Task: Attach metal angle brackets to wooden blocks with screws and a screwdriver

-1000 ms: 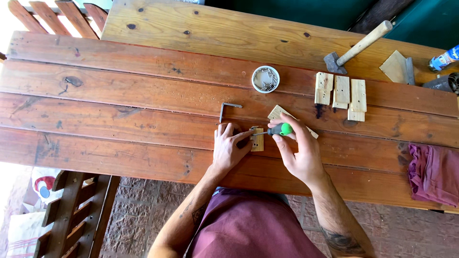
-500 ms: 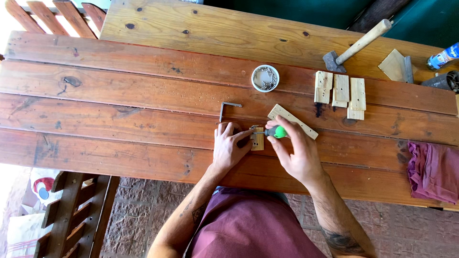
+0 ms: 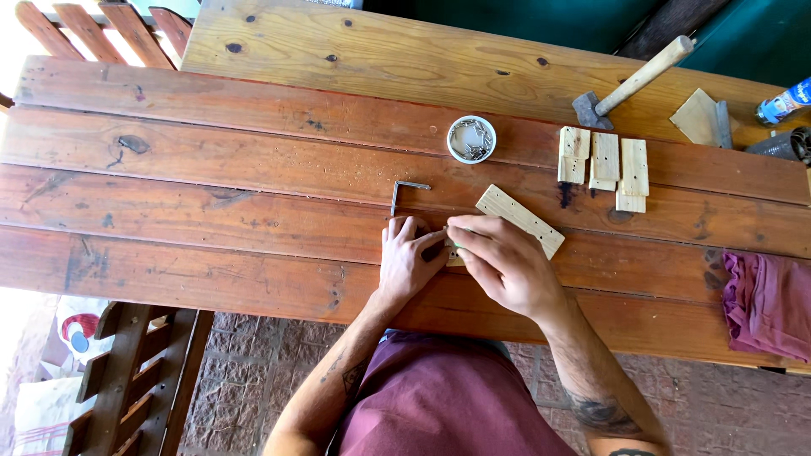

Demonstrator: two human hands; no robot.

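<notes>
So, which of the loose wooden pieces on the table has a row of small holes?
The long strip lying slanted just beyond the right hand. The short blocks farther right show no such holes.

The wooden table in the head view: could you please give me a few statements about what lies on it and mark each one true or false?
1. The left hand and right hand meet over a small wooden piece near the table's front edge. True.
2. The hammer lies beside the left hand. False: it lies at the far right of the wooden table, away from both hands.
3. A small round dish of nails sits beyond the hands. True.
4. The purple cloth covers the pale wooden blocks. False: it lies apart from them, at the right edge.
5. A bent metal key lies just beyond the left hand. True.
</notes>
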